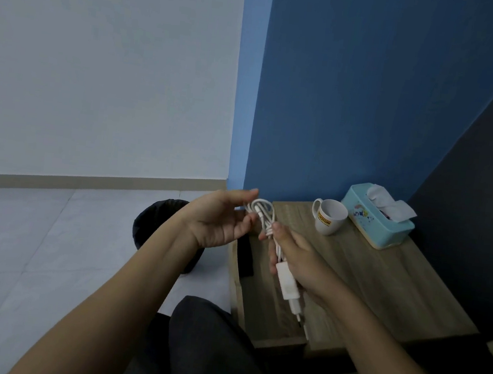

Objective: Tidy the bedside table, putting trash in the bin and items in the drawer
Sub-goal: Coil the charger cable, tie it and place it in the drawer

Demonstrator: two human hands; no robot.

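A white charger (288, 290) with its coiled white cable (262, 210) is held above the left part of the wooden bedside table (382, 279). My right hand (301, 260) grips the charger body and the cable bundle. My left hand (220, 217) is palm up with fingers curled at the cable loops. A black bin (159, 217) stands on the floor left of the table, partly hidden by my left forearm. The table's drawer (274, 310) is pulled open below my hands; its inside is mostly hidden.
A white mug (329, 216) and a light-blue tissue box (376, 220) stand at the back of the table against the blue wall. My dark-trousered knee (206, 336) is in front of the table. Pale tiled floor lies to the left.
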